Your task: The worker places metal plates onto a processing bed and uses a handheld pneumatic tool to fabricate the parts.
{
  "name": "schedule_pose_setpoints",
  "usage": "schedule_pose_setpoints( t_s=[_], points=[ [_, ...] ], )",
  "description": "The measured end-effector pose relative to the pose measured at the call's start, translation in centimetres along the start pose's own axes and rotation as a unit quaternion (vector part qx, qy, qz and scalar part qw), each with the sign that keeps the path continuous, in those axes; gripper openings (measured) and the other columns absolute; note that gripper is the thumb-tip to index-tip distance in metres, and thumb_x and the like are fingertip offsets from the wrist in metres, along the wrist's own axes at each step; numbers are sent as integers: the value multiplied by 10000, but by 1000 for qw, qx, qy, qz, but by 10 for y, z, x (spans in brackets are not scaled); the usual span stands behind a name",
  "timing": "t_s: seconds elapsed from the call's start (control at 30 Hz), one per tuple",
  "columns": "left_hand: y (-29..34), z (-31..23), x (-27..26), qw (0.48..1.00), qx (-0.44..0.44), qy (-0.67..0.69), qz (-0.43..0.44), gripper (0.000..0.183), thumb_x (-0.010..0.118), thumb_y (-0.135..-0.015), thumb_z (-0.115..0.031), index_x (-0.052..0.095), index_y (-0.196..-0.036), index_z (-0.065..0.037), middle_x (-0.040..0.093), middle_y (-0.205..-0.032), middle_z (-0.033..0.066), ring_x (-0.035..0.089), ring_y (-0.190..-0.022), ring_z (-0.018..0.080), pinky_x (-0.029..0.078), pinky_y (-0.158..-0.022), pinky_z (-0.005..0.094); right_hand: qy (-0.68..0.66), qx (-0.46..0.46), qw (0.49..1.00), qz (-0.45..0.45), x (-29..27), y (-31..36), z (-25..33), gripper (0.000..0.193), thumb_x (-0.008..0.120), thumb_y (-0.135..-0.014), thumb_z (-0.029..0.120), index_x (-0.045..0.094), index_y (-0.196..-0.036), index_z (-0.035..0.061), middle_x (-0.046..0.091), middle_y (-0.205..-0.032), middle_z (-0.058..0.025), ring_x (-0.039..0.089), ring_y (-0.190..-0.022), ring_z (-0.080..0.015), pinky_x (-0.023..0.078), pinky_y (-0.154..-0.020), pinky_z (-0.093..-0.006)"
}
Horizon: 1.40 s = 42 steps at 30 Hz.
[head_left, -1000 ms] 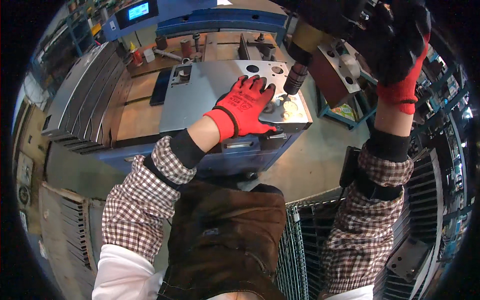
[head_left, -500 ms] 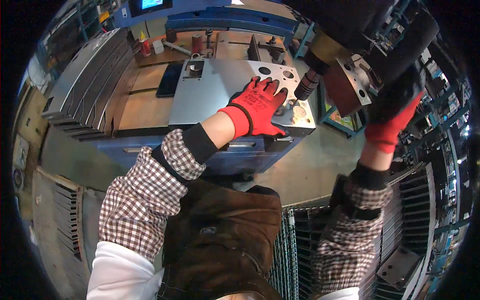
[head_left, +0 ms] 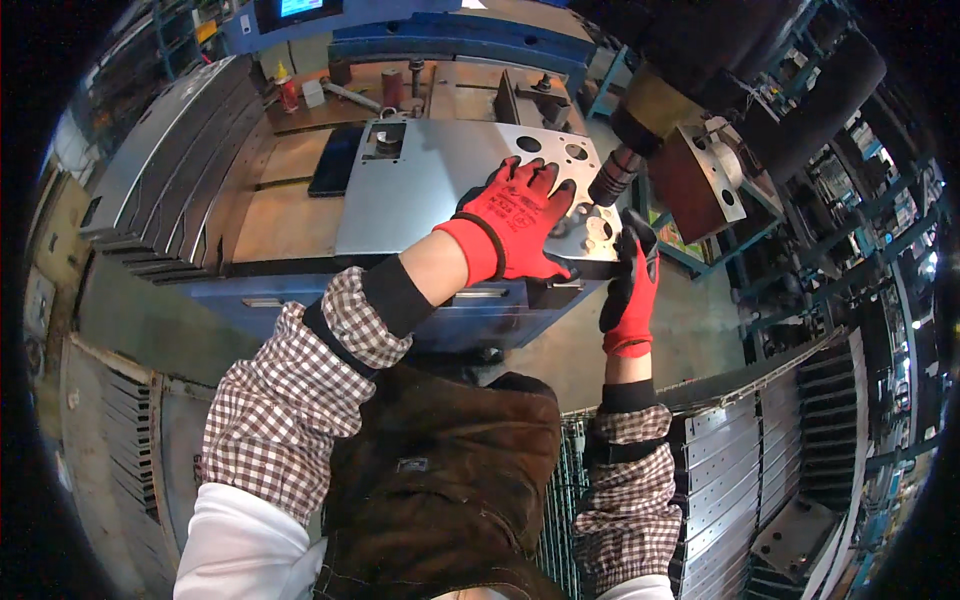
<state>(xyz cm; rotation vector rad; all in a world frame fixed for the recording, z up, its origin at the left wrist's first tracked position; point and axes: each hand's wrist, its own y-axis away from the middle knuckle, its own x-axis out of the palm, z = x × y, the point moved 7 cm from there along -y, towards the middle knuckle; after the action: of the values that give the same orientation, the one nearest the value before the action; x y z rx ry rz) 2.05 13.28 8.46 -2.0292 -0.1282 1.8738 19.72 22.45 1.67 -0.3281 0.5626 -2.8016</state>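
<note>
A flat grey metal panel (head_left: 420, 185) with round cut-outs at its right end lies on the worktable. My left hand (head_left: 515, 220), in a red and black glove, rests on top of it with fingers spread. At the panel's near right corner, my right hand (head_left: 632, 290) in a matching glove has its fingers closed about the edge. The dark drill chuck (head_left: 615, 177) of a machine head hangs over the panel's right end, close to the holes. Whether the tool tip touches the panel cannot be made out.
A stack of bent metal panels (head_left: 170, 165) stands at the left of the table. A dark flat slab (head_left: 338, 160), a red bottle (head_left: 287, 90) and a metal bracket (head_left: 530, 105) lie behind. At lower right, a rack (head_left: 840, 420) holds more panels.
My right hand has come down and left from beside the machine head to the panel's right corner. My left hand stays on the panel.
</note>
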Motion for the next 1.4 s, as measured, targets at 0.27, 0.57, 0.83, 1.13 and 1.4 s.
schedule_pose_setpoints(
  t_s=[0.27, 0.57, 0.83, 1.13, 1.4],
  points=[
    [1, -1, -3, 1000, 2, -1, -5, 1040, 713, -766, -661, 364, -1531, -48, 416, -1517, 260, 354, -1452, 407, 218, -1228, 545, -33, -3, 998, -59, 2, 6, -8, 392, 594, -1016, 273, 612, -1349, 67, 617, -1201, -18, 528, -1070, -142, 399, -980, -313],
    [0, 0, -2, 1000, 4, -1, -3, 1047, 711, -766, -660, 355, -1537, -49, 422, -1506, 271, 358, -1445, 417, 216, -1227, 551, -11, -1, 999, -51, 1, 8, -4, 379, 579, -1025, 292, 640, -1323, 66, 615, -1119, -16, 529, -973, -114, 411, -848, -269],
    [-1, 0, -3, 1000, 9, 3, -7, 1038, 698, -775, -671, 357, -1533, -50, 419, -1505, 273, 359, -1443, 421, 217, -1227, 549, -15, 55, 997, -59, -8, 7, -17, 381, 587, -1016, 376, 633, -1259, 86, 619, -1146, -40, 572, -999, -155, 481, -783, -312],
    [0, 0, 0, 1000, 4, -7, -13, 1042, 678, -781, -688, 352, -1534, -47, 417, -1508, 261, 353, -1449, 415, 222, -1223, 555, -26, 80, 994, -67, -6, 10, -18, 400, 612, -999, 386, 632, -1263, 86, 598, -1104, -51, 566, -1000, -168, 486, -791, -318],
    [2, 0, -2, 1000, 4, 4, -16, 1047, 700, -772, -673, 355, -1532, -41, 426, -1501, 257, 359, -1444, 415, 229, -1217, 562, -61, 99, 990, -83, -8, 10, -26, 393, 627, -992, 383, 640, -1258, 94, 613, -1117, -28, 574, -981, -146, 472, -766, -301]
  ],
)
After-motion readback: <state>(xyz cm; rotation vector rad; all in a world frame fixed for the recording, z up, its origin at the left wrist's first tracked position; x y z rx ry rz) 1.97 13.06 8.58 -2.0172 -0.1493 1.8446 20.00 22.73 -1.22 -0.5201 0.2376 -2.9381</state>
